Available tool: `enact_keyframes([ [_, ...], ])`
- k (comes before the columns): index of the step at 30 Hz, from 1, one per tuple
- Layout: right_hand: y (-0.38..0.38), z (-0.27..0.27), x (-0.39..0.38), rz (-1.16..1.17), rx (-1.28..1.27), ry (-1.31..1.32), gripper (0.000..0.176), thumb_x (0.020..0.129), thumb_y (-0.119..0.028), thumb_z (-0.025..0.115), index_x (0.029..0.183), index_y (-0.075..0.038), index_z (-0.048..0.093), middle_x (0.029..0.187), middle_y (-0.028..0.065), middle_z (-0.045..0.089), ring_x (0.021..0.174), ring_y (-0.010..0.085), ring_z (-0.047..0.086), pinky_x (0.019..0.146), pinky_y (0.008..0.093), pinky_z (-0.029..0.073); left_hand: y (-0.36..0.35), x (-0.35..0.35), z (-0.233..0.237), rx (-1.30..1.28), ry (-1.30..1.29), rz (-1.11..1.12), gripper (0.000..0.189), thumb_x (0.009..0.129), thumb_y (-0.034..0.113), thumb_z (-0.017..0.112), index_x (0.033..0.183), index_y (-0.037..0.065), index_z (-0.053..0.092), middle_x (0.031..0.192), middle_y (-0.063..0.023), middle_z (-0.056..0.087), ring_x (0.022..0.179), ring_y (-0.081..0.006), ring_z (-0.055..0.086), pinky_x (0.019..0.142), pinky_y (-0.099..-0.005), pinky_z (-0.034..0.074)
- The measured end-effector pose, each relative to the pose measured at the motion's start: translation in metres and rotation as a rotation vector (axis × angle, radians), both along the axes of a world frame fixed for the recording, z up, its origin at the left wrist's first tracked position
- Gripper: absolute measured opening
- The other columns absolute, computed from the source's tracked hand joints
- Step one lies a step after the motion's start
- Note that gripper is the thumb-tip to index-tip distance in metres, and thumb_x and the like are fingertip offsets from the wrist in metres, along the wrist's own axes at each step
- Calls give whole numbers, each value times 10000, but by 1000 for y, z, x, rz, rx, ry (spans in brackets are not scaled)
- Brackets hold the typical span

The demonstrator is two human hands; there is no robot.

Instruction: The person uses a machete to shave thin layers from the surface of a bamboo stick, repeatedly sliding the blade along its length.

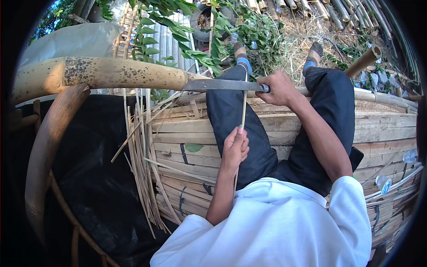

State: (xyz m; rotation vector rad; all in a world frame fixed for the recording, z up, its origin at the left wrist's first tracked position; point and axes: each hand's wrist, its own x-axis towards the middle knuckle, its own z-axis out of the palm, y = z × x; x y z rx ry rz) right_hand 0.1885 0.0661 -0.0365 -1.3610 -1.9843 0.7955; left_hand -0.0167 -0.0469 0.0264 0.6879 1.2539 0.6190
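Note:
My right hand (281, 89) grips the handle of a long knife (222, 84), whose blade points left and lies across a thin bamboo strip (243, 111). My left hand (235, 149) pinches the near end of that strip over my left thigh. The strip runs upright from my left hand to the blade. I sit with dark trousers and a white shirt on a bamboo slat platform (187, 133), legs stretched forward.
A thick spotted bamboo pole (98, 73) lies across the upper left. A bundle of thin split strips (144, 169) lies on the platform's left edge over black sheeting (89, 178). Green leafy plants (169, 26) and stacked bamboo poles (338, 9) lie beyond my feet.

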Motion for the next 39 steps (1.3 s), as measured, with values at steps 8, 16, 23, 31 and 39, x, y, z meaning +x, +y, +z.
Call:
enact_keyframes([
  [8,-2,2,-8,77,62,-88,180,678,-287,675,678,-109,650,586,145,594,624,366,612,592,470,487,-2,-5,6,-24,24,-22,318,1023,368,346,806,142,403,531,78,241,385,-3,180,331,-190,113],
  [16,0,-3,-9,15,-9,-142,169,659,-288,664,685,-121,673,594,153,603,629,367,618,600,460,498,1,-9,5,-38,22,-26,331,1014,390,363,799,141,402,535,76,248,386,-3,185,332,-190,117],
  [23,1,-8,-11,9,-31,-179,165,650,-278,658,691,-119,679,600,152,609,634,361,625,604,457,505,2,-8,2,-48,-6,-13,353,1001,428,380,797,141,398,539,77,254,385,-4,193,334,-192,117],
  [31,2,-12,-13,-15,-18,-194,171,646,-271,641,717,-123,687,603,154,611,632,361,627,603,459,509,2,-11,1,-62,-8,3,311,1020,368,354,806,146,396,532,82,240,383,-1,168,324,-189,104],
  [39,16,-29,4,-176,-90,-146,204,696,-289,632,775,-117,709,647,172,632,650,360,637,630,456,517,-2,-13,4,-67,-37,28,317,1015,375,370,802,143,400,532,80,238,385,-2,174,330,-190,109],
])
